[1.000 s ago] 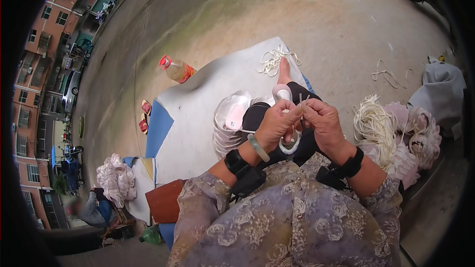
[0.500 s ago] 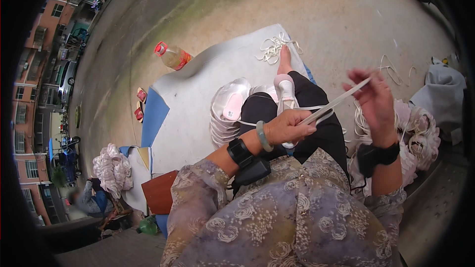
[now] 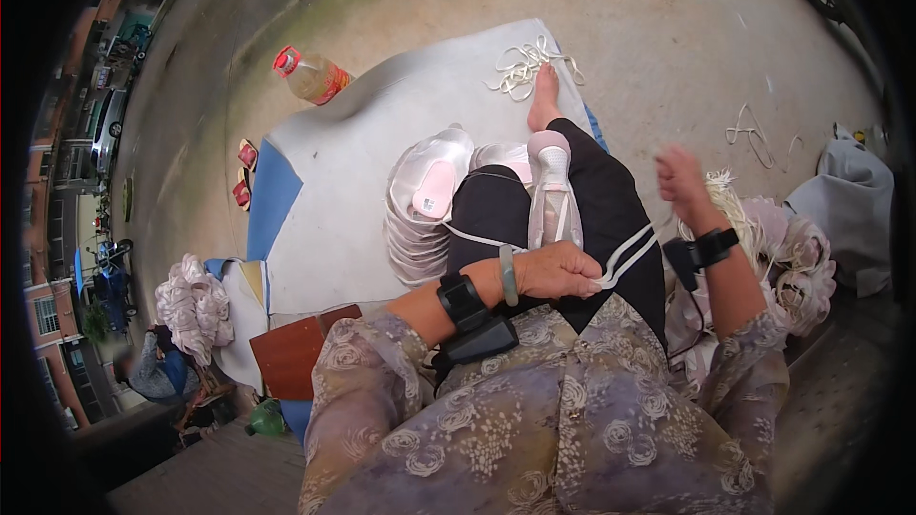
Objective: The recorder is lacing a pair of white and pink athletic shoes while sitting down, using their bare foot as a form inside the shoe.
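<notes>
My left hand [image 3: 558, 271] is closed on a white shoelace [image 3: 628, 253] over my lap; its loops stick out past the fingers toward the right thigh. A strand of lace also runs across my left thigh. Between my thighs rests a pale pink and white shoe [image 3: 553, 193], toe pointing away from me. Raised to the right, apart from the shoe, is my right hand [image 3: 683, 181], its fingers curled; whether anything is in them is hidden. Beside my left knee sits a nested stack of whitish shoe pieces [image 3: 416, 229] with a pink piece on it.
A pale sheet [image 3: 353, 191] covers the ground, with loose white laces [image 3: 520, 72] by my bare foot. An oil-like bottle [image 3: 310, 76] stands at its far edge. Bundled pale shoe pieces [image 3: 797, 257] lie right, another bundle [image 3: 194, 310] left. A brown board [image 3: 301, 353] is near my left elbow.
My left hand has lowered toward my lap with the lace. The right hand has come away from the stretched lace, its fingers now curled. The lace hangs in loose loops instead of a taut line.
</notes>
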The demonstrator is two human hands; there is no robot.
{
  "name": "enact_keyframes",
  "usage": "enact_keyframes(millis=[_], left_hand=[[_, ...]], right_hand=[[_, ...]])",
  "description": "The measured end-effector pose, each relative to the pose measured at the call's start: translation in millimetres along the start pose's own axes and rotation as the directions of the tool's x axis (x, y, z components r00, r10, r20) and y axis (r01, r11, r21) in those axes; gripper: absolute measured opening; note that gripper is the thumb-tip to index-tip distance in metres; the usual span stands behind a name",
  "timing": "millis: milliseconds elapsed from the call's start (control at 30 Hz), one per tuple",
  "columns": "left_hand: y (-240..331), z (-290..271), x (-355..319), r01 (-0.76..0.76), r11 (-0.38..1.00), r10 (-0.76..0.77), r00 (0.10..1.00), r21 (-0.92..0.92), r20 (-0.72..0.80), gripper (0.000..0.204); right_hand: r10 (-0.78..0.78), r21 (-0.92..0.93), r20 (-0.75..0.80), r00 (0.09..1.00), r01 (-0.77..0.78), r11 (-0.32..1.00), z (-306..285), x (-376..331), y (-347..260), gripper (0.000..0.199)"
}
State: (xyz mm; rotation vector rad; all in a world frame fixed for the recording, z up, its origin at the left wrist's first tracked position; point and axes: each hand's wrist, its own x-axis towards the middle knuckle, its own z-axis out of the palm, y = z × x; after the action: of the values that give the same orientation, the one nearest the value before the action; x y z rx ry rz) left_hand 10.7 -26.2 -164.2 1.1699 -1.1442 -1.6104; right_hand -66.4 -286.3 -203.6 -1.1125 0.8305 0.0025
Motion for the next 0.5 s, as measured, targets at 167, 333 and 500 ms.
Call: enact_keyframes(millis=[167,333,500], left_hand=[[-8,1,2,-0.022,1.000,0.021,1.000,-0.017,-0.023,0.029],[-18,13,-1,-0.130,0.978,0.150,0.982,0.164,-0.115,0.028],[-15,11,-2,-0.138,0.969,0.166,0.978,0.207,-0.129,0.029]], right_hand=[[-0.427,-0.543,0.380,0.820,0.572,0.615,87,1,20,0.023],[-0.429,-0.709,0.661,0.615,0.699,-0.091,122,-8,28,0.016],[-0.310,-0.610,0.792,0.526,0.673,-0.418,139,-9,35,0.002]])
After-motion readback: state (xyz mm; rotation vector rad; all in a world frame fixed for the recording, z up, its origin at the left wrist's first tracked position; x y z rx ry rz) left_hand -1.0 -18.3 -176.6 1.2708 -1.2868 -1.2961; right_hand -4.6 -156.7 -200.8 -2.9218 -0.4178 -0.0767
